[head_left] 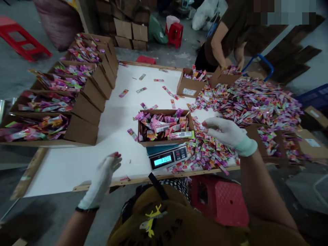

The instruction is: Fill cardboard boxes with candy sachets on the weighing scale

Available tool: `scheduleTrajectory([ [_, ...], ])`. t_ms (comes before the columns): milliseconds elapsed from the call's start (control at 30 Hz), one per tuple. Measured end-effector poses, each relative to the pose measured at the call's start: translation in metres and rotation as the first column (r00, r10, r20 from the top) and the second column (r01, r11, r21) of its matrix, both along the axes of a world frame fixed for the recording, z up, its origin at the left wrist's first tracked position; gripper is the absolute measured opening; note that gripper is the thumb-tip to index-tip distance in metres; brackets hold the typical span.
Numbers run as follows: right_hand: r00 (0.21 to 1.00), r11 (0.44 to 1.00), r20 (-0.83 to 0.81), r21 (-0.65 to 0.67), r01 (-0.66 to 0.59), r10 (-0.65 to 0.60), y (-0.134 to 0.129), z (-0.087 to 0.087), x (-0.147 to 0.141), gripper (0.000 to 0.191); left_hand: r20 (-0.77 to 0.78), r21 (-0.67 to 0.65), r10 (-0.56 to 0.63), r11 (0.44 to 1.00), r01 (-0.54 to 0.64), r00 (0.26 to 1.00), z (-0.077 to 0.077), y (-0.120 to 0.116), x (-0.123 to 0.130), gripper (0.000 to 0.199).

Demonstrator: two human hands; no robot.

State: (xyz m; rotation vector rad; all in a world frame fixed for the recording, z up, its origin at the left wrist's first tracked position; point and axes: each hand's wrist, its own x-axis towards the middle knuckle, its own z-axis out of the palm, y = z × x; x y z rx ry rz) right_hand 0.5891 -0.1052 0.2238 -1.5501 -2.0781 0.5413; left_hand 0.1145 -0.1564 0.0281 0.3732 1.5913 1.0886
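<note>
A cardboard box [165,143] full of colourful candy packets [164,126] rests on a digital scale [167,158], whose lit display seems to read 7708. To the right of this box is my right hand [225,131], in a white glove with bare fingertips. Its fingers are apart, nothing is in them, and it hovers over loose packets. My left hand [105,174], gloved the same way, hangs above the front edge of the white table [112,136], left of the scale. That hand is also empty, with its fingers stretched out.
Several packet-filled boxes [83,119] line the table's left side. A large heap of packets [256,100] covers the right side. Across the table, a co-worker's hands [232,65] are at another box [222,79]. A red stool [230,201] stands near my right side.
</note>
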Motion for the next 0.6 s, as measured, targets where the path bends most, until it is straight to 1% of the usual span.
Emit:
scheduleTrajectory([
  [67,1.0,1.0,0.001,0.009,-0.014,0.014,-0.002,-0.001,-0.003,0.03,-0.041,0.149,-0.035,0.988,0.041,0.999,0.036,0.031,0.01,0.047],
  [133,0.999,0.999,0.018,-0.004,-0.044,0.044,0.0,-0.003,-0.008,0.028,-0.073,0.293,-0.093,0.95,0.11,0.993,0.069,0.056,0.023,0.046],
  [167,0.997,0.998,0.034,-0.016,-0.062,0.062,0.001,-0.005,-0.011,0.027,-0.088,0.339,-0.117,0.93,0.141,0.989,0.084,0.065,0.031,0.046],
  [233,0.992,0.994,0.078,-0.041,-0.098,0.101,0.005,-0.009,-0.019,0.025,-0.113,0.392,-0.155,0.901,0.188,0.981,0.106,0.079,0.047,0.046],
  [267,0.988,0.992,0.103,-0.055,-0.113,0.119,0.007,-0.011,-0.023,0.024,-0.126,0.403,-0.164,0.893,0.202,0.978,0.114,0.083,0.055,0.046],
  [300,0.983,0.99,0.129,-0.069,-0.123,0.131,0.01,-0.014,-0.028,0.023,-0.143,0.409,-0.167,0.888,0.212,0.976,0.119,0.087,0.063,0.046],
  [367,0.973,0.987,0.18,-0.097,-0.127,0.143,0.014,-0.02,-0.036,0.021,-0.177,0.412,-0.172,0.881,0.232,0.969,0.125,0.093,0.076,0.046],
  [433,0.962,0.987,0.236,-0.122,-0.108,0.135,0.017,-0.025,-0.043,0.02,-0.221,0.399,-0.186,0.879,0.263,0.957,0.124,0.098,0.085,0.046],
  [500,0.943,0.987,0.316,-0.15,-0.059,0.105,0.019,-0.028,-0.051,0.021,-0.287,0.382,-0.236,0.86,0.337,0.929,0.119,0.103,0.088,0.048],
  [533,0.927,0.986,0.365,-0.167,-0.028,0.088,0.02,-0.029,-0.056,0.021,-0.336,0.362,-0.285,0.841,0.402,0.898,0.116,0.106,0.089,0.049],
  [567,0.907,0.984,0.416,-0.179,0.008,0.069,0.021,-0.029,-0.061,0.022,-0.389,0.311,-0.353,0.819,0.482,0.851,0.113,0.109,0.089,0.049],
  [600,0.882,0.981,0.469,-0.187,0.048,0.046,0.023,-0.03,-0.067,0.024,-0.432,0.231,-0.438,0.791,0.567,0.788,0.111,0.112,0.09,0.047],
])
